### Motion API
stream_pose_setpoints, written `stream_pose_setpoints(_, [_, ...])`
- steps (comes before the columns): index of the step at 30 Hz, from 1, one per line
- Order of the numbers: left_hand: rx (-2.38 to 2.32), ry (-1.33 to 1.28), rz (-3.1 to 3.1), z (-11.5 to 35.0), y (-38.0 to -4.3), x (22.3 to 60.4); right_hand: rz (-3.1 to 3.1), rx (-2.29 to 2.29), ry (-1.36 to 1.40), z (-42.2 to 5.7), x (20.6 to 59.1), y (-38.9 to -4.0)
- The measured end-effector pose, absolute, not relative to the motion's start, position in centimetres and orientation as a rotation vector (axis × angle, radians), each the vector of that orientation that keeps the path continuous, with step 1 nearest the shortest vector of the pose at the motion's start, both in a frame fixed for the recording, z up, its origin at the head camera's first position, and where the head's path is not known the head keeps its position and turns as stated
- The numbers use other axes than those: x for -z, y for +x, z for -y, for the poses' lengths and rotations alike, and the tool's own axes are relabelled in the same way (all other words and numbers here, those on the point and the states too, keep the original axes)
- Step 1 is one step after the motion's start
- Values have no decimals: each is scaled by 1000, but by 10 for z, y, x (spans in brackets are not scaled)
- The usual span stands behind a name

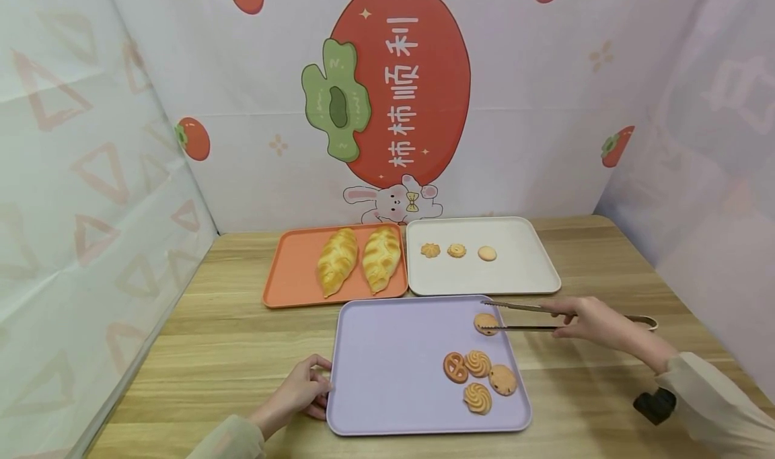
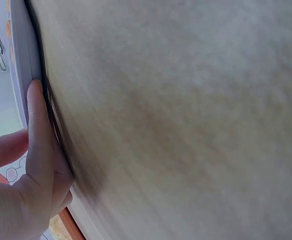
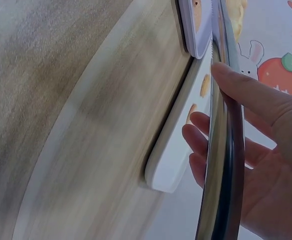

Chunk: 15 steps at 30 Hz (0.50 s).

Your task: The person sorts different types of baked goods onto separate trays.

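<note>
My right hand holds metal tongs at the purple tray's right side, also seen in the right wrist view. Their arms are spread. One tip overlaps a round cookie in the tray's upper right corner; the other lies near the rim. My left hand rests at the left edge of the purple tray, its fingers against the side in the left wrist view. Lower right on this tray lie a pretzel cookie, two swirl cookies and another round cookie.
An orange tray with two long breads stands behind, at left. Beside it, a white tray carries three small cookies in a row. Printed cloth hangs around the wooden table.
</note>
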<state>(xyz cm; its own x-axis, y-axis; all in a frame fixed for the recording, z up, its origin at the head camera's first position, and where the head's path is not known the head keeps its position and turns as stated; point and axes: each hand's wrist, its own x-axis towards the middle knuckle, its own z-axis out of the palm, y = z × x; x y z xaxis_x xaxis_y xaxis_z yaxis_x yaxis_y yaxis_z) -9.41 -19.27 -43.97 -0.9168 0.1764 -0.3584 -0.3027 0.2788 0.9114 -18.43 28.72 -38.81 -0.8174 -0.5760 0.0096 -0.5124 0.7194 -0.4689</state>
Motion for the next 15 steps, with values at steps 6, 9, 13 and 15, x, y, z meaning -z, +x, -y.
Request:
stream_pose_setpoints(6, [-1662, -135, -2168, 193, -93, 441, -2750, 655, -902, -287, 385, -186])
stream_pose_setpoints(9, [-1660, -149, -2170, 193, -93, 442, -2732, 639, -887, -287, 383, -187])
stream_pose_setpoints(13, [-1666, -144, -2177, 192, -94, 442, -2724, 635, -866, -287, 382, -189])
stream_pose_setpoints(15, [-1666, -140, -2177, 192, -94, 442, -2724, 627, -872, -286, 382, -189])
